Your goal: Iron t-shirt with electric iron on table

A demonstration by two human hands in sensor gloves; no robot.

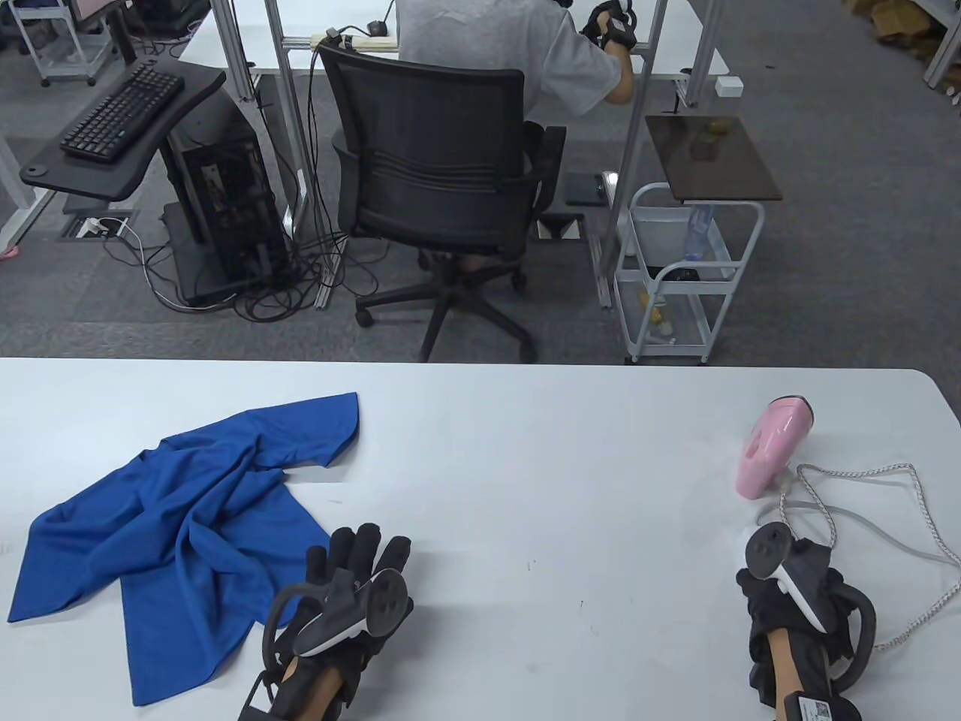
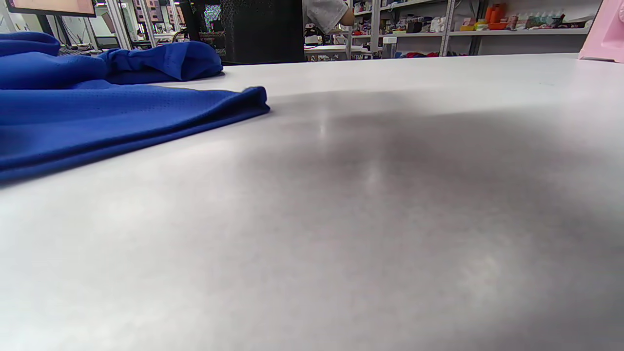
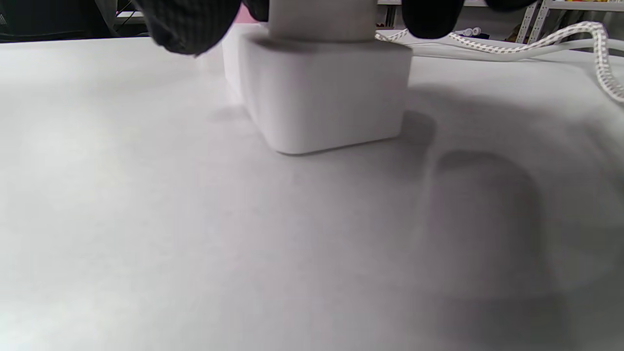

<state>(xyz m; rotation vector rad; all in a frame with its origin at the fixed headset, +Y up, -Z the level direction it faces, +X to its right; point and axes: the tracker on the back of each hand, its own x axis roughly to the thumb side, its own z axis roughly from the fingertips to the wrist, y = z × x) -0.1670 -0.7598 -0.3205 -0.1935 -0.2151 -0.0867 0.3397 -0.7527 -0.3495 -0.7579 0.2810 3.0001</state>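
Observation:
A blue t-shirt (image 1: 188, 518) lies crumpled on the left of the white table (image 1: 525, 466); it also shows in the left wrist view (image 2: 97, 117). My left hand (image 1: 360, 544) rests flat on the table with fingers stretched out, just right of the shirt, holding nothing. A pink electric iron (image 1: 773, 447) stands at the right; its edge also shows in the left wrist view (image 2: 604, 34). Its braided cord (image 1: 901, 518) loops beside my right hand (image 1: 781, 556). In the right wrist view my right fingers (image 3: 190, 24) grip the top of a white block (image 3: 321, 97) standing on the table.
The table's far edge (image 1: 480, 364) runs across the middle of the table view. Beyond it stand an office chair (image 1: 443, 173) with a seated person and a white wire cart (image 1: 683, 285). The cord (image 3: 536, 44) lies behind the white block.

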